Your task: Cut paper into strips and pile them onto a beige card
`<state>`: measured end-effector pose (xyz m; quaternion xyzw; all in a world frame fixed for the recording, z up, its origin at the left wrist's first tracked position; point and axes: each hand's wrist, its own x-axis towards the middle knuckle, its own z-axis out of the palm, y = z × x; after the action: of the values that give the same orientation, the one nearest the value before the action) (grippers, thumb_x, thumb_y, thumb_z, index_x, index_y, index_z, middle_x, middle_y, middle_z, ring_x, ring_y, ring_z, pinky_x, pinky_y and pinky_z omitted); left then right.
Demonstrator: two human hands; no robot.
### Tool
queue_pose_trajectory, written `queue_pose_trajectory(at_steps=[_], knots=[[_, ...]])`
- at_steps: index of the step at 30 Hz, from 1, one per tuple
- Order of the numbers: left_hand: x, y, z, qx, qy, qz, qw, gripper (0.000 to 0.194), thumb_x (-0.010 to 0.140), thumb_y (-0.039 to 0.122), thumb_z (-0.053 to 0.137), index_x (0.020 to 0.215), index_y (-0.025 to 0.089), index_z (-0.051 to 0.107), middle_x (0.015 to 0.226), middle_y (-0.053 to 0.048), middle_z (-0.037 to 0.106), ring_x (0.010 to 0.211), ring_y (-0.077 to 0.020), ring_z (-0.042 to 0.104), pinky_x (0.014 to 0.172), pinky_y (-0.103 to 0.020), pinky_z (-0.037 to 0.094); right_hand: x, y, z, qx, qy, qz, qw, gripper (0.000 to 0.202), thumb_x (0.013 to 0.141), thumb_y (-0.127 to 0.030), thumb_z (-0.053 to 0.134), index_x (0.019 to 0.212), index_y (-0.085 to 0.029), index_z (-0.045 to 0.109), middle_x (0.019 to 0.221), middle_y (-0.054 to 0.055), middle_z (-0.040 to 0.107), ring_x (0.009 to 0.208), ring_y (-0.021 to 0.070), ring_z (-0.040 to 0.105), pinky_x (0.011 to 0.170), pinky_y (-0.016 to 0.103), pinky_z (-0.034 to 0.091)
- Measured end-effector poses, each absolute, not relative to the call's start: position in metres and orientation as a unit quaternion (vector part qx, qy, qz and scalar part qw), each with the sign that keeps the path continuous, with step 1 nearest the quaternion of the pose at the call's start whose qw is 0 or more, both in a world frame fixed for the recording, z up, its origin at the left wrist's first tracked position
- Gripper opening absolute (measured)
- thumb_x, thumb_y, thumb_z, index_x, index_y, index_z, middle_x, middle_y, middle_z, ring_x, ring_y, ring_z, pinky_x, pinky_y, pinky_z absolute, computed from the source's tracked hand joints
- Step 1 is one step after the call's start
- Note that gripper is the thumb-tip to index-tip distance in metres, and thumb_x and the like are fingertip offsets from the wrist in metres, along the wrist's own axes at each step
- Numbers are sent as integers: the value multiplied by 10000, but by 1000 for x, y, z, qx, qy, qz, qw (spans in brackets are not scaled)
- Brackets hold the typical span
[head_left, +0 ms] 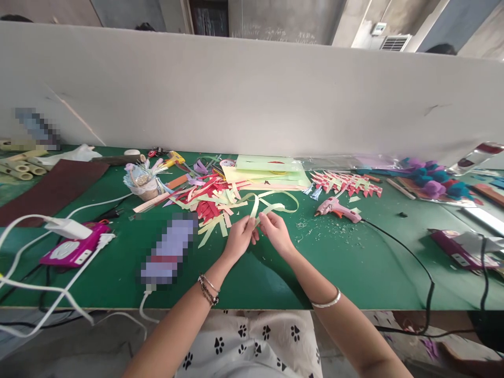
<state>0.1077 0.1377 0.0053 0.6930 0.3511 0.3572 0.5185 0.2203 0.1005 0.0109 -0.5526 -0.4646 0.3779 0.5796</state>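
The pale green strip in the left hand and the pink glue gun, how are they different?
The pale green strip is pinched in the left hand, but the pink glue gun lies on the green table. The strip is flat and narrow; the glue gun is chunky, with a handle. The strip has no cord; the glue gun has a black cord. Both are light in colour.
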Motion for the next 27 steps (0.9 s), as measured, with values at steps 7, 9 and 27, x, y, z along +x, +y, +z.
queue_pose_trajectory(at_steps=[7,9,27], knots=[[107,139,9,658,381,408,505,360,874,480,370,690,184,461,457,55,474,384,-95,485,435,-215,388,218,99,12,-554,-491,371,560,343,806,-409,452,542,-206,370,444,-57,390,411,88,396,458,233,299],[105,140,10,638,393,430,504,354,885,478,340,736,183,465,462,57,478,376,-92,476,427,-214,388,220,98,13,-572,-476,356,566,359,803,-408,448,524,-206,347,442,-58,365,407,77,324,445,235,265],[64,88,48,681,317,335,569,423,870,477,369,557,204,450,422,26,417,415,-103,396,466,-238,374,282,117,54,-606,-618,318,387,238,669,-213,608,462,-174,497,425,-28,508,380,67,370,406,232,246]])
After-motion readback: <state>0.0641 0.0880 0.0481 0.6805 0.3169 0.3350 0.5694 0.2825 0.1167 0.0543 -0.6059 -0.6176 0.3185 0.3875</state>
